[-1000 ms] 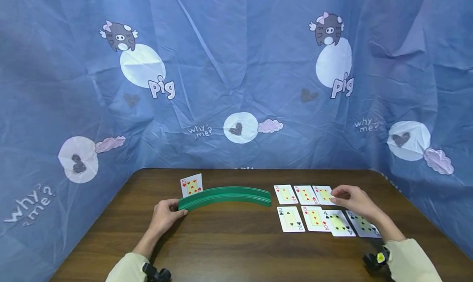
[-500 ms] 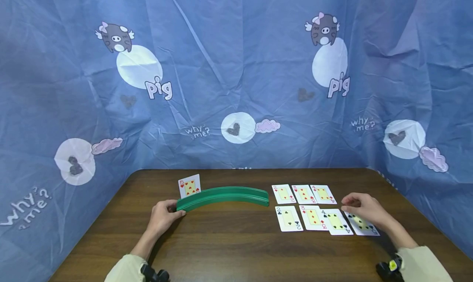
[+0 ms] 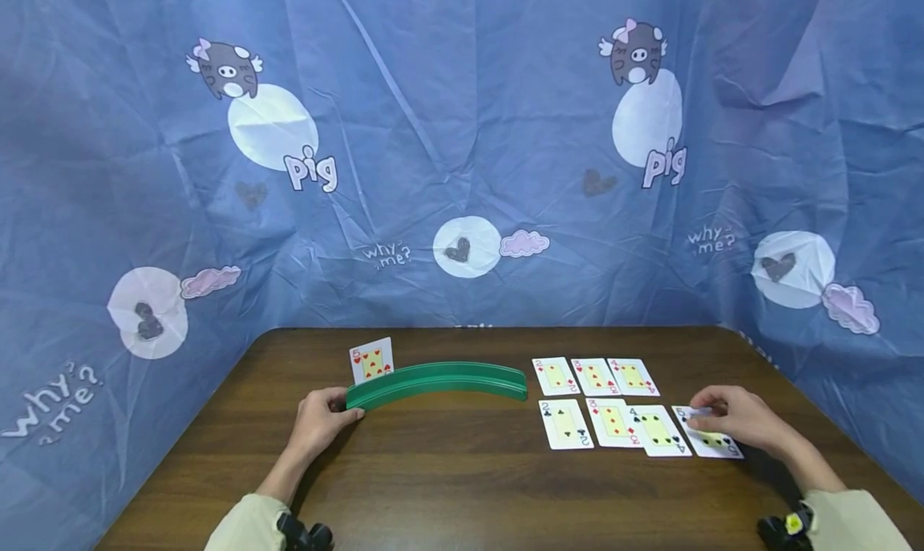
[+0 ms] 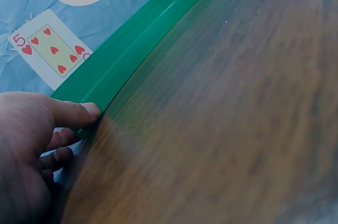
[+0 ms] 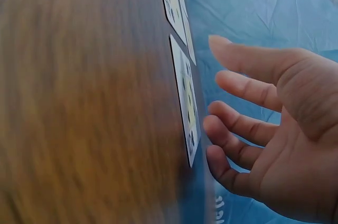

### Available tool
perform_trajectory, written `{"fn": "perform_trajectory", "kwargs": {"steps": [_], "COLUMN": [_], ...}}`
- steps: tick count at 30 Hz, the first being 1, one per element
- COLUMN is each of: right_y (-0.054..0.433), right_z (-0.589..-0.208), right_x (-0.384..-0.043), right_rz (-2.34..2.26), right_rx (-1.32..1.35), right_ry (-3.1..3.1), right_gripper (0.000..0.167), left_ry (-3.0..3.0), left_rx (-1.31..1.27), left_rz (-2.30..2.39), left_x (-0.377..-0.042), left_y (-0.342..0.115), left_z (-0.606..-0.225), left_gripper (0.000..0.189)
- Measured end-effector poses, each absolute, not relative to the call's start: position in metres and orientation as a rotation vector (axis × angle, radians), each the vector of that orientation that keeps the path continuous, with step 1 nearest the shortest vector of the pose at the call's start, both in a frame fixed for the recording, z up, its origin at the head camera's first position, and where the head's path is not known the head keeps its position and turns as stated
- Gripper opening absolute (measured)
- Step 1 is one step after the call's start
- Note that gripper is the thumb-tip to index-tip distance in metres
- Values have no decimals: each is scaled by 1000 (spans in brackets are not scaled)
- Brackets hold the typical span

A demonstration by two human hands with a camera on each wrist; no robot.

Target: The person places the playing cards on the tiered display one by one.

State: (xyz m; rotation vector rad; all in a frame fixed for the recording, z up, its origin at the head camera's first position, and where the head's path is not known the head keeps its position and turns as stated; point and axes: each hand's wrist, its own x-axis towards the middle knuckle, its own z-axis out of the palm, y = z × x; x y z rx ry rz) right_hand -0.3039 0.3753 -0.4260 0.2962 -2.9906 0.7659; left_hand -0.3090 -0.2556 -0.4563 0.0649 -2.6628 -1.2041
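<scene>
My left hand (image 3: 321, 421) grips the left end of a curved green playing card holder (image 3: 447, 380), its thumb along the front. A five of hearts (image 4: 50, 49) stands upright in the holder's left end, tilted a little. Over on the right, my right hand (image 3: 743, 416) hovers over a black five card (image 3: 718, 447), covering part of it. In the right wrist view, the fingers are loosely curved with a gap to the thumb, and nothing is between them. That black five lies flat on the table just beyond the fingertips.
Two rows of face-up cards lie on the wooden table (image 3: 462, 479). A two of diamonds (image 3: 555, 376), a red three (image 3: 594, 377) and a red four (image 3: 634, 377) form the back row. The front row includes a two of clubs (image 3: 566, 424); a black four (image 3: 660, 431) overlaps a three of diamonds (image 3: 612, 423).
My right hand has moved right and toward me, from the red four to above the black five. The left hand, the card holder and the five of hearts stay in place.
</scene>
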Motion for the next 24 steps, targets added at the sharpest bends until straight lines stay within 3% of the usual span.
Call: {"fn": "perform_trajectory", "kwargs": {"steps": [6,13,24], "right_y": [384,392,384], "right_z": [-430,-432,-429], "right_x": [-302,-301,-294], "right_rz": [773,685,502], "right_rx": [357,533,434], "right_ry": [-3023,-2980,-3010], "right_gripper": [37,28,41], "left_ry": [-2662,-2660,-2669], "left_rx": [70,55,64], "left_rz": [-1207,-1214,-1219], "left_x": [-308,-308,-309], "left_y": [-255,-255,-255], "left_z": [-456,-454,-456], "left_gripper": [30,31,31]}}
